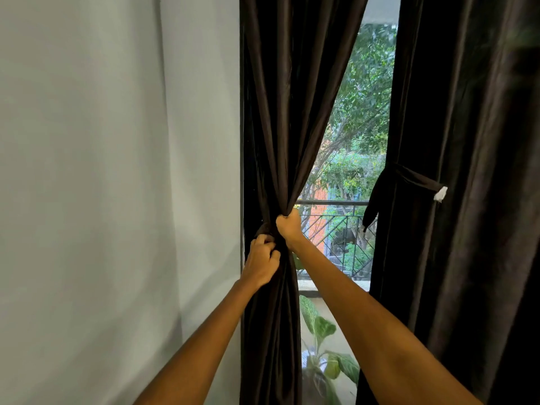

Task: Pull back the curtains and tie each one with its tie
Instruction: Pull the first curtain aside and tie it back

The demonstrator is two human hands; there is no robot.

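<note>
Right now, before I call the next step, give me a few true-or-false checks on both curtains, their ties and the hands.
1. Both hands grip the left curtain. True: the left hand and right hand hold its gathered waist.
2. The right curtain has no tie. False: a dark tie with a white end wraps it.
3. The left curtain hangs straight and loose. False: it is bunched together at the hands.
4. A railing shows through the gap. True.
5. The right hand is open. False: its grip is closed on fabric.
</note>
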